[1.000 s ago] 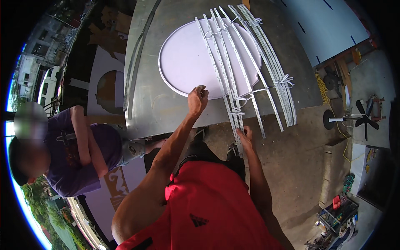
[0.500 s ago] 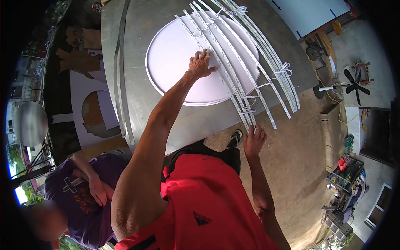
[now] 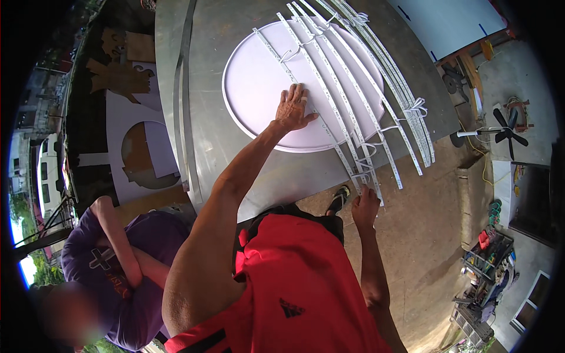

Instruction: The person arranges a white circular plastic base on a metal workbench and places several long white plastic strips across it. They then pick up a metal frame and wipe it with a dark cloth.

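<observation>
Left hand (image 3: 291,112) palm-down on white strip (image 3: 272,51), grip unclenched; right hand (image 3: 365,207) curled (hold unclear)

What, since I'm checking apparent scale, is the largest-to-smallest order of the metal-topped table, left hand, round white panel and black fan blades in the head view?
1. Metal-topped table
2. Round white panel
3. Left hand and black fan blades: they look too alike to rank.

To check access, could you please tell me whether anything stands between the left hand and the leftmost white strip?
Nothing visible does: the left hand covers part of the leftmost white strip, over the round panel.
</observation>
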A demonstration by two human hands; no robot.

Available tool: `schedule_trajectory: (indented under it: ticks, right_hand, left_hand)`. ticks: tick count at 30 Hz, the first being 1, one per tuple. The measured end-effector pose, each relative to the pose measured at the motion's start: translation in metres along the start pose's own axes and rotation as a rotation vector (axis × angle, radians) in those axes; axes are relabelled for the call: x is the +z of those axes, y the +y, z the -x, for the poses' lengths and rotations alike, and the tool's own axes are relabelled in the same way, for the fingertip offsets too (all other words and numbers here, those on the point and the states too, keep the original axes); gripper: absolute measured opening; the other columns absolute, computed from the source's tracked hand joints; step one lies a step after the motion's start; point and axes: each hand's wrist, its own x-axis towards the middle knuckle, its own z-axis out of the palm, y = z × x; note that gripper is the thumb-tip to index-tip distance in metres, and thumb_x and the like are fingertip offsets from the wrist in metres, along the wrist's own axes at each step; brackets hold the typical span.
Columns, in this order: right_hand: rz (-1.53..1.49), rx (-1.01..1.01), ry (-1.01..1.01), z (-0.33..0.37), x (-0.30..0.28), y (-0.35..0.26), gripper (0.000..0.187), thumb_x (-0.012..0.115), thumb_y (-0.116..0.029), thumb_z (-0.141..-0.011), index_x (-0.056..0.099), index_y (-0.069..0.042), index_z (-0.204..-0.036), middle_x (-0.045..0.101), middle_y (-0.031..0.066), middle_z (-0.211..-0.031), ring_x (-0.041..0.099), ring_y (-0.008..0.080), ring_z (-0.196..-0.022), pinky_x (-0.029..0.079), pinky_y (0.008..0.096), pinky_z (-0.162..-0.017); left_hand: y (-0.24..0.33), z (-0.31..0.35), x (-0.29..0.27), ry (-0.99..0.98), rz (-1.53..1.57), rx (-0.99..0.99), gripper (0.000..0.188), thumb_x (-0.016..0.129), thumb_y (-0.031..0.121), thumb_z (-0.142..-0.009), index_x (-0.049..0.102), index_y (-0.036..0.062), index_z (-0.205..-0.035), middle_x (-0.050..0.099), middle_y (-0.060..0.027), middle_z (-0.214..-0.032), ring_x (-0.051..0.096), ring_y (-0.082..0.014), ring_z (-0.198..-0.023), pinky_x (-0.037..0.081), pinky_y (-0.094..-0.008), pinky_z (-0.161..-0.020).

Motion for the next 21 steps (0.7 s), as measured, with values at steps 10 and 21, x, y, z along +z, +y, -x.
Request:
schedule_trajectory:
  ticks: [10, 21]
  right_hand:
    - [-0.358, -0.009, -0.191, 0.06, -0.017, 0.01, 0.038, 0.059, -0.001, -0.084, 0.052, -0.007, -0.121, 0.061, 0.0223, -0.102, 0.062, 0.0443, -0.087, 0.05, 0.0494, -0.07]
    - [-0.557, -0.033, -0.273, 0.083, -0.025, -0.002, 0.037, 0.058, 0.003, -0.082, 0.053, -0.006, -0.118, 0.06, 0.0211, -0.097, 0.061, 0.043, -0.085, 0.049, 0.0457, -0.069]
  left_hand:
    - [0.013, 0.074, -0.001, 0.09, 0.101, 0.052, 0.084, 0.069, 0.052, -0.08, 0.045, -0.0089, -0.133, 0.029, -0.026, -0.148, 0.025, -0.0406, -0.14, 0.024, -0.0566, -0.112]
    - [0.015, 0.116, -0.02, 0.122, 0.09, 0.05, 0.074, 0.07, 0.046, -0.082, 0.052, -0.0099, -0.127, 0.039, -0.0277, -0.141, 0.035, -0.0415, -0.134, 0.031, -0.0522, -0.108]
